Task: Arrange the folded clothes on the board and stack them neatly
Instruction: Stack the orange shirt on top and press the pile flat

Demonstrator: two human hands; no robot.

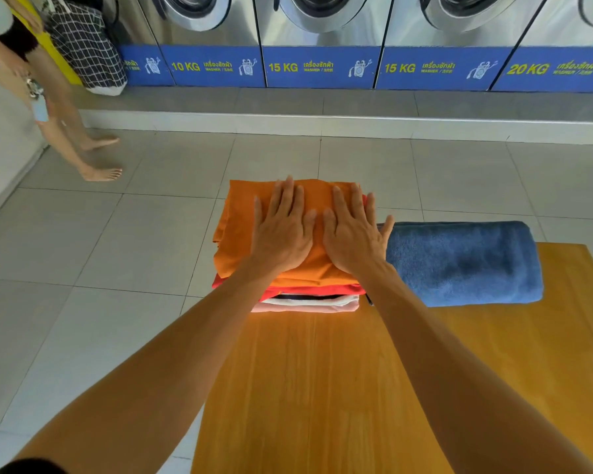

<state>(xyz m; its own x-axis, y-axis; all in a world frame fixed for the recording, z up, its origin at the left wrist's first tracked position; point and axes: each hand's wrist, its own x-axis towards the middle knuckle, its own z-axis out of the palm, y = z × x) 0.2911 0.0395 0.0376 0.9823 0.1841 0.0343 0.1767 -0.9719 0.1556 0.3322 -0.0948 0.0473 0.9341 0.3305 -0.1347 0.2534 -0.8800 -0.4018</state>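
Observation:
A stack of folded clothes (308, 299) stands at the far left end of the wooden board (322, 388). An orange garment (240, 227) lies on top, with red, dark, white and pink layers under it. My left hand (283, 230) and my right hand (355, 234) rest flat on the orange garment, side by side, fingers spread and pointing away from me. Neither hand grips anything. A folded blue towel (466, 265) lies on the board just right of the stack, close to my right thumb.
Grey floor tiles (117, 251) surround the board. A row of washing machines (322, 39) lines a raised step at the back. At the far left another person's bare legs (83, 148) stand near a checked laundry bag (86, 53).

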